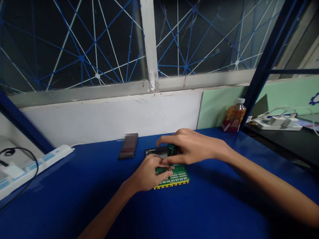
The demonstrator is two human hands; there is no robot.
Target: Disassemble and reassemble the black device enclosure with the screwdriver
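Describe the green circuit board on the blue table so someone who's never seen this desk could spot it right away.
Start at the blue table under the window and look near its middle, where both hands meet. The green circuit board lies flat there, with the left hand resting on it and the right hand just above. Unlike the dark phone behind it, it is bright green with a yellow front edge.
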